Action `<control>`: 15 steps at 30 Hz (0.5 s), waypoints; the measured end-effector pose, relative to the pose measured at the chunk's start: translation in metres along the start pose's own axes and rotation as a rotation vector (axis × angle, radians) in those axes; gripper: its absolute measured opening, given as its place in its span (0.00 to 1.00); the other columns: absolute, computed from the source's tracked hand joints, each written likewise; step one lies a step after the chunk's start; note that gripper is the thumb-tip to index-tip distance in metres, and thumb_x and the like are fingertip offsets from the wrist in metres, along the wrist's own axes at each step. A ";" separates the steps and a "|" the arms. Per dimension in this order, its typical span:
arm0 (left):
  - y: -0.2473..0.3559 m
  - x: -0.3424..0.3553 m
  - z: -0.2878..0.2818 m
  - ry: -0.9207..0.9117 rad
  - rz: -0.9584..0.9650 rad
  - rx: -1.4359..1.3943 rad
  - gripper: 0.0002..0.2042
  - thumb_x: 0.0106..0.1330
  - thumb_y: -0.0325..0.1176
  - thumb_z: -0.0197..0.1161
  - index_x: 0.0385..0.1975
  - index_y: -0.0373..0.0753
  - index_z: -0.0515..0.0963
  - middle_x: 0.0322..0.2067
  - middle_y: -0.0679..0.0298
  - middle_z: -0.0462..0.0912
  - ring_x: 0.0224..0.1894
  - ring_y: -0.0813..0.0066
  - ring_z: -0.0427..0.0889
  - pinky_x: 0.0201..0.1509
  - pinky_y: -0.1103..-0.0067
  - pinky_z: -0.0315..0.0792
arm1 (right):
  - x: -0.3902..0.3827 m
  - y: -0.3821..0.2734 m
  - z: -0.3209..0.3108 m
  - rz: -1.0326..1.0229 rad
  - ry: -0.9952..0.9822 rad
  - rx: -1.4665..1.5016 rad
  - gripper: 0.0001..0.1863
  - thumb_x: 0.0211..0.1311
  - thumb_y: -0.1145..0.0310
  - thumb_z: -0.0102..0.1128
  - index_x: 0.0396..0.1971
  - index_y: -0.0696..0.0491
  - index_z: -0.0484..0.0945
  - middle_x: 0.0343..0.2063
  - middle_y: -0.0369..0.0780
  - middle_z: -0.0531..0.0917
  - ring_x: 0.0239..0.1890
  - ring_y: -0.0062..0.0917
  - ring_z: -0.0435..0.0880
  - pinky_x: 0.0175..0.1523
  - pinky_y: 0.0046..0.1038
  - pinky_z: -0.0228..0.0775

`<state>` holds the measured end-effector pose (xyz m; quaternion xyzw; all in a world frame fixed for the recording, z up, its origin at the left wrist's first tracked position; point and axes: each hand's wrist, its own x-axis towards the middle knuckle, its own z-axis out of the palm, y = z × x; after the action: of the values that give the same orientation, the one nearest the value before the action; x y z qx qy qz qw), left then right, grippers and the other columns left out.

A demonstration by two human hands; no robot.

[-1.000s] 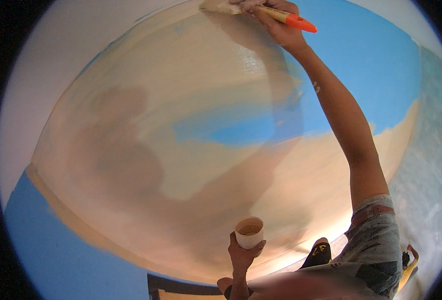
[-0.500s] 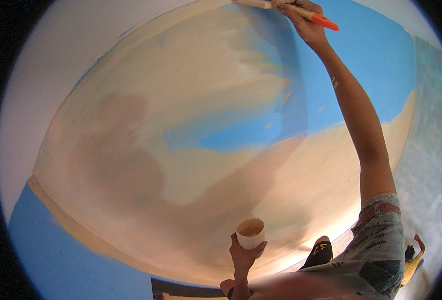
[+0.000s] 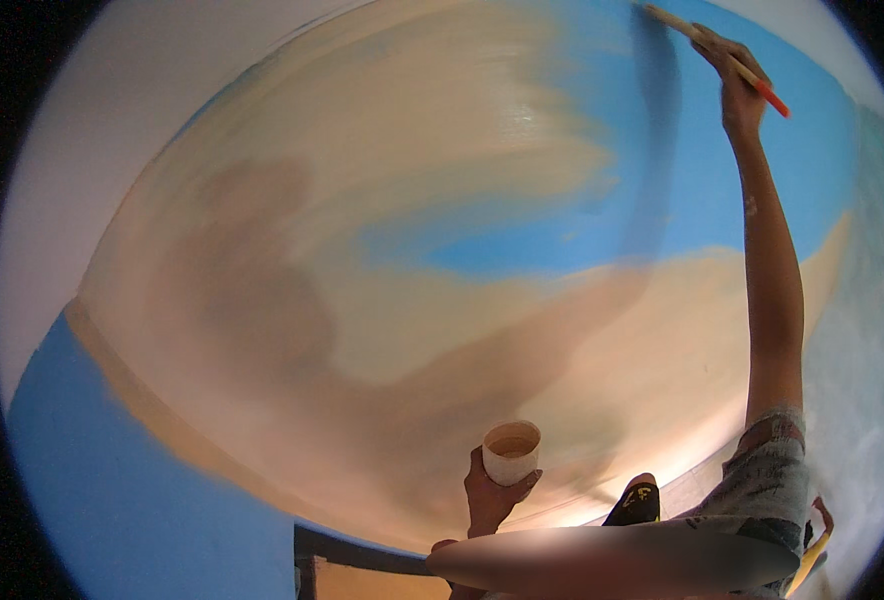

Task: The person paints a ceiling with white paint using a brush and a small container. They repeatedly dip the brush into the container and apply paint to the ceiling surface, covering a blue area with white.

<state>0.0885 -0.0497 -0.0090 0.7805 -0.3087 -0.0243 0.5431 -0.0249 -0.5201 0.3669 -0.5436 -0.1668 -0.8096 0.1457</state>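
High on the right, my right hand (image 3: 734, 75) is closed round a paintbrush (image 3: 768, 97) with a pale handle and an orange-red end. Its bristle end points up and left, at the top edge of the blue wall area; whether it touches the wall I cannot tell. Low in the middle, my left hand (image 3: 494, 492) grips a whitish cup (image 3: 511, 466) from below and the side. Beige-brown paint fills part of the cup. The wall (image 3: 442, 340) in front bears beige paint, with a blue patch (image 3: 522, 246) showing through.
A white surface (image 3: 162, 90) borders the wall at the upper left. Solid blue wall (image 3: 142, 470) lies at lower left, beside a dark-framed opening (image 3: 307, 565). A greenish-grey wall (image 3: 867, 250) stands at right. Another person's yellow sleeve (image 3: 810, 562) shows at lower right.
My right hand has moved right and slightly down with the paintbrush, from the beige edge across the blue area. The cup in my left hand appears slightly higher and further right.
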 end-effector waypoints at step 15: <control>0.028 -0.007 -0.005 0.095 -0.031 -0.004 0.39 0.39 0.46 0.81 0.50 0.35 0.69 0.42 0.50 0.82 0.45 0.56 0.83 0.47 0.66 0.79 | -0.039 -0.130 0.215 0.566 0.346 0.566 0.20 0.64 0.60 0.62 0.30 0.66 0.81 0.25 0.39 0.83 0.23 0.19 0.80 0.28 0.22 0.75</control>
<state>0.0725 -0.0483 0.0149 0.7844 -0.2703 0.0038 0.5583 0.1136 -0.3091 0.3925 -0.3631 -0.1996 -0.7392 0.5309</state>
